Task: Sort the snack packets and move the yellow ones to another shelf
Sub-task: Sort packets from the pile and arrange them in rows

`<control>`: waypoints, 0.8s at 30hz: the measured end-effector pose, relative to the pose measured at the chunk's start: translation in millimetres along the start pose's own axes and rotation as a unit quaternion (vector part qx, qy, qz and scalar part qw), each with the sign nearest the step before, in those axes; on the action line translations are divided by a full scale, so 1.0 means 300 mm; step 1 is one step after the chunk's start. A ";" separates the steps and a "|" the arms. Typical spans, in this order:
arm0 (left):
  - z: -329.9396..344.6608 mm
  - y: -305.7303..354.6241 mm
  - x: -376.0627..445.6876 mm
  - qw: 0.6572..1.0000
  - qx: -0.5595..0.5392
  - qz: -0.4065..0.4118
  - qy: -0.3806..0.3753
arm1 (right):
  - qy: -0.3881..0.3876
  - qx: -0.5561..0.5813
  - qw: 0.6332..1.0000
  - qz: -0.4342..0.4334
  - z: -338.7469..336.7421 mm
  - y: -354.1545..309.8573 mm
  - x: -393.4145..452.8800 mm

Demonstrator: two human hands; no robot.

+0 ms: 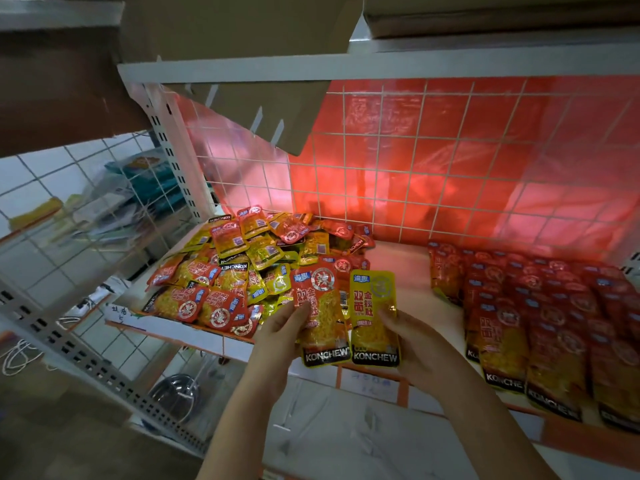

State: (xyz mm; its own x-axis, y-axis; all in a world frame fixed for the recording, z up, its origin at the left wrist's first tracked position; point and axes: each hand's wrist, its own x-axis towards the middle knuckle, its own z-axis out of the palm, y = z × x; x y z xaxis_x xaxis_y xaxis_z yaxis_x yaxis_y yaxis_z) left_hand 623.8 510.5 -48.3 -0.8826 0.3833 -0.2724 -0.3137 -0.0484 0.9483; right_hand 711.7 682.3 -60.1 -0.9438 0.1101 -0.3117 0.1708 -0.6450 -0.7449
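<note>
White metal shelf [398, 258] carries the mixed packet pile [242, 268]; beside it my left hand [277, 341] pinches a red foil packet [320, 313], my right hand [412, 337] a yellow foil packet [374, 317], which I judge goes to another shelf next

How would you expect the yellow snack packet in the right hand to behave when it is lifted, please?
The yellow snack packet probably stays fairly flat: pinched by the right hand, it stands upright without drooping. Its glossy film likely makes it slippery. It seems light, since fingertips alone hold it.
</note>
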 end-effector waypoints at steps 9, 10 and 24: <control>0.029 0.033 0.019 0.999 -0.034 -0.025 -0.018 | 0.059 -0.078 0.994 -0.042 -0.043 0.015 -0.039; 0.034 0.037 0.020 0.999 -0.034 -0.026 -0.018 | 0.076 -0.088 0.992 -0.051 -0.048 0.015 -0.042; 0.087 0.067 0.040 0.998 -0.003 0.000 -0.058 | 0.110 -0.303 0.945 -0.047 -0.069 -0.051 -0.099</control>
State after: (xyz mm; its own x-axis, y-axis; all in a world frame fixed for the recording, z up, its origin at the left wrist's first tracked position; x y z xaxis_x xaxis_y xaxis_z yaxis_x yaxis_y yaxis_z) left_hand 615.9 538.2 -28.3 -0.8357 0.4883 -0.2515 -0.3167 -0.0542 0.9470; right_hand 742.9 704.5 -51.6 -0.8930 0.3425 -0.2921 0.2821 -0.0800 -0.9561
